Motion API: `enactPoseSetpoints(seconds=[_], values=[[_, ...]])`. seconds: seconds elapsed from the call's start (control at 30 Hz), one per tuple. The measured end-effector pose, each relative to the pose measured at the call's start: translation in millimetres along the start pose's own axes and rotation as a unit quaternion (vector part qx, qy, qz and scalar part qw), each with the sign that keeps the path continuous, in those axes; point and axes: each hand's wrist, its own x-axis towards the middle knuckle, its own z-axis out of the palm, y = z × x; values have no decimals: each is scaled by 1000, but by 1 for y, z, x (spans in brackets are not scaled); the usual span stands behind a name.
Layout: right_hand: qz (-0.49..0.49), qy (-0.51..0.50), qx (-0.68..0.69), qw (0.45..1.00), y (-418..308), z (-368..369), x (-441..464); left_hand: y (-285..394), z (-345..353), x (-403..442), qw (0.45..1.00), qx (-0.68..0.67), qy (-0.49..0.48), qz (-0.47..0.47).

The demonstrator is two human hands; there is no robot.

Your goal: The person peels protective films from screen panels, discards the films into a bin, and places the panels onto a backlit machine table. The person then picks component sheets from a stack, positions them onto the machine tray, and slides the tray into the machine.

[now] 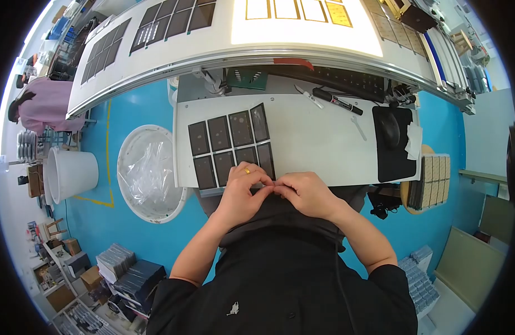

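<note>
On the white worktop lies a sheet of dark rectangular panels (pixel 219 134) in two rows with pale gaps between them. Its right-hand column looks tilted or bent compared with the rest. My left hand (pixel 243 192), with a ring on one finger, is closed in a pinch over the sheet's lower edge. My right hand (pixel 309 194) is pinched too, its fingertips meeting those of the left at the sheet's lower right corner. Whatever lies between the fingertips is too small or hidden to make out.
A black mouse (pixel 388 131) sits on a dark mat at right. A marker (pixel 347 104) and a white pen-like tool (pixel 309 96) lie behind. Left stands a white bin (pixel 151 215) holding clear plastic. A bright lightbox rack (pixel 240 44) spans the back. A person (pixel 50 103) is far left.
</note>
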Motion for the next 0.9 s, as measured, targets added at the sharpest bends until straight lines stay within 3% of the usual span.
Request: enactPoseSetpoints(seconds=[0.13,0.23,0.33,0.53,0.7,0.9], values=[[34,-6,54,998,4,3,-2,1,0,-1,999,-16,-11,-30],[225,-39,175,958,-10,0,-2,2,2,-1,999,20,-3,-26],[295,-53,248,921,-8,8,-9,1,8,-1,992,122,25,27],[364,-67,402,838,5,24,-23,-1,20,-9,973,217,23,77],[364,-57,441,818,14,33,-26,-6,24,-8,955,284,-9,90],[355,-32,434,828,10,44,-27,2,17,-4,963,253,-23,85]])
